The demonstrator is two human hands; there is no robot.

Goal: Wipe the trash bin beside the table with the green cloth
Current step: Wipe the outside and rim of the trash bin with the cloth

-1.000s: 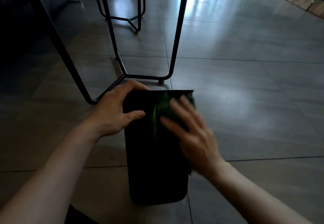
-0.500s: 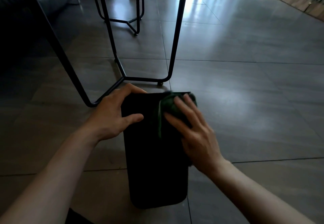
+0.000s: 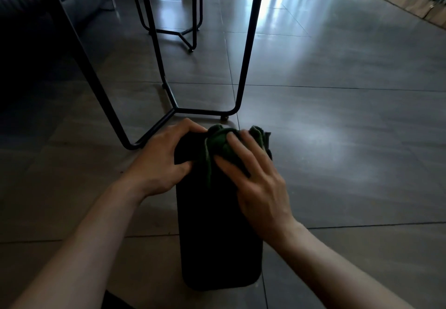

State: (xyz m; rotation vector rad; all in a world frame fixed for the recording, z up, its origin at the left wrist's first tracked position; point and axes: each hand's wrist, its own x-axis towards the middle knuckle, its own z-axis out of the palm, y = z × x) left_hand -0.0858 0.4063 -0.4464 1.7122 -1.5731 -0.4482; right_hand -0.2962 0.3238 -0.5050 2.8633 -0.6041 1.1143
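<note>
A black trash bin (image 3: pixel 217 236) lies on its side on the tiled floor, its long flat side facing up. My left hand (image 3: pixel 161 159) grips the bin's far left corner, thumb on the upper face. My right hand (image 3: pixel 255 183) lies flat with fingers spread, pressing a bunched green cloth (image 3: pixel 222 146) against the bin's far end. Part of the cloth hangs down as a strip between my two hands.
Black metal table legs (image 3: pixel 246 67) and their floor frame stand just beyond the bin, with the tabletop edge overhead. A dark sofa (image 3: pixel 29 18) is at the far left. More metal legs (image 3: pixel 190 33) stand further back. Open tiled floor extends to the right.
My right hand has pushed the cloth toward the bin's far edge, bunching it up there. My left hand has closed more tightly on the corner. The view has tilted slightly upward.
</note>
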